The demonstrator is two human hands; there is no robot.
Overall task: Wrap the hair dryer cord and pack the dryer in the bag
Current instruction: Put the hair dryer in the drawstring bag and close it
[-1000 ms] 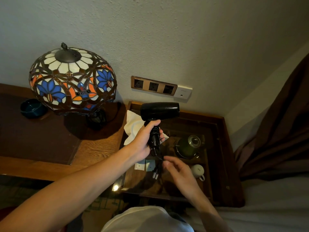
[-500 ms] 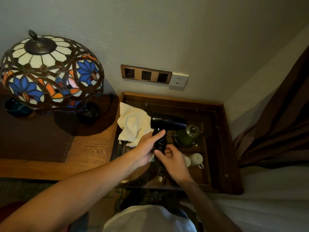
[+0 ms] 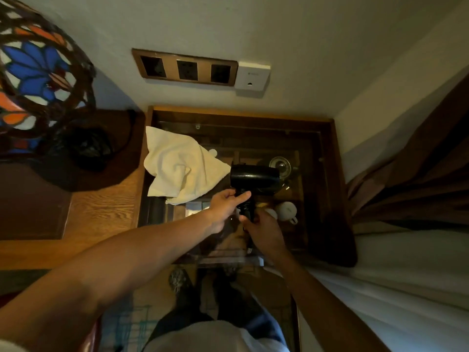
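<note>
Our left grip (image 3: 229,199) pinches the dryer (image 3: 254,177) handle; our right grip (image 3: 262,228) is curled on the cord (image 3: 249,246). We should wind it snug, hold the dryer steady.

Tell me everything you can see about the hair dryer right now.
The hair dryer is small, black and glossy, plastic by the look of it, with a short barrel lying roughly level and pointing right, and a handle pointing down. It is held in the air above the glass-topped side table. The left hand grips the top of the handle, the right hand the lower end. Dark cord looks wound around the handle; its plug hangs below the right hand.
</note>
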